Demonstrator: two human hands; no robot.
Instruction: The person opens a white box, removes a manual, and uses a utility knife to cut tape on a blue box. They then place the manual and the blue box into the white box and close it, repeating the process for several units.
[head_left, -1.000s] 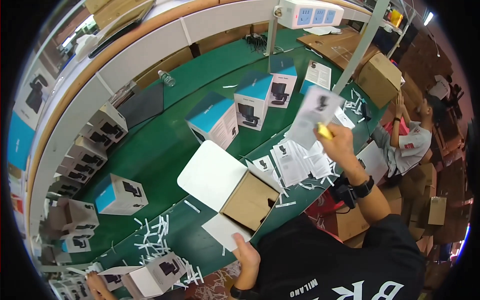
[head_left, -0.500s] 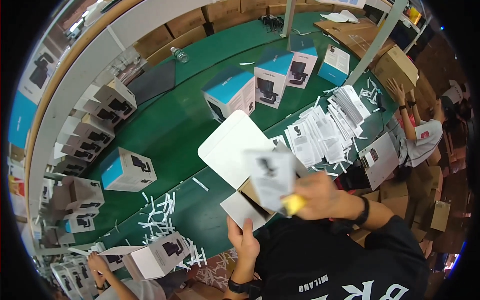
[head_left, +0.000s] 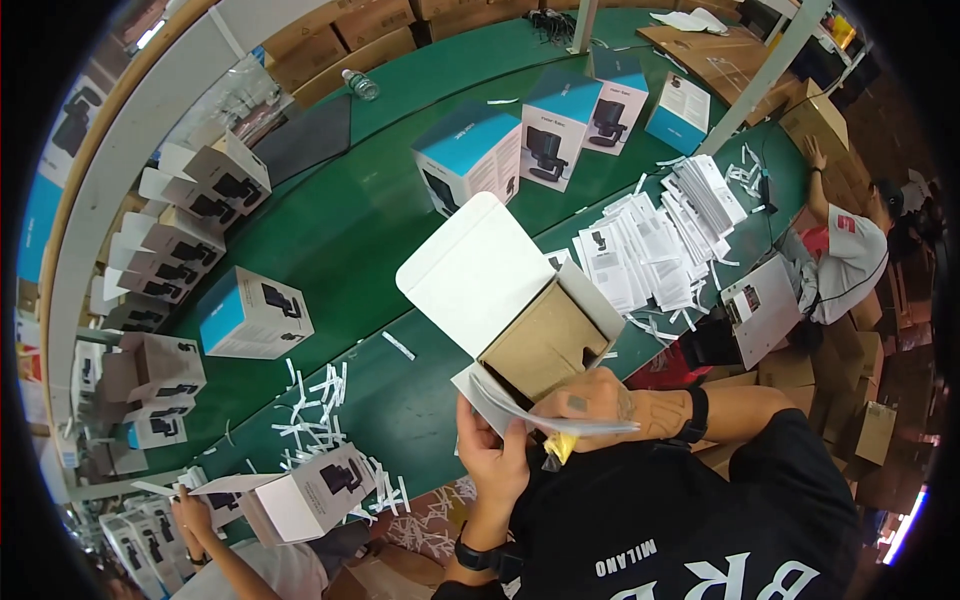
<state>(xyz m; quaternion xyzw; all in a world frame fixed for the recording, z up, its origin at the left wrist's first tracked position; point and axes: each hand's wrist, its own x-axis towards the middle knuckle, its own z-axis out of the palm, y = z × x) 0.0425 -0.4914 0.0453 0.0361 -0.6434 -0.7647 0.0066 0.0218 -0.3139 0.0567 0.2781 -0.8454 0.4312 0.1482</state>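
Observation:
An open white carton (head_left: 470, 280) stands tilted at the table's near edge, its big lid flap folded back. Inside sits a brown cardboard insert (head_left: 545, 340) with a dark notch. My left hand (head_left: 495, 460) is closed, thumb up, on the carton's near side flap. My right hand (head_left: 590, 400) reaches over the carton's near edge, gripping a white printed leaflet (head_left: 600, 428) seen nearly edge-on. The leaflet's far end lies against the near flap by my left thumb. A small yellow and black thing (head_left: 560, 447) juts from under my right hand; its kind is unclear.
Stacked leaflets (head_left: 645, 250) lie right of the carton. Closed blue-topped boxes (head_left: 465, 150) stand behind it, another box (head_left: 255, 315) at left. White paper strips (head_left: 318, 405) litter the green table (head_left: 350, 250). Co-workers' hands show at lower left (head_left: 190, 515) and far right (head_left: 815, 152).
My right hand has moved down and left with the leaflet, which has turned from face-up to nearly edge-on. The brown insert now shows. My left hand keeps its hold on the carton.

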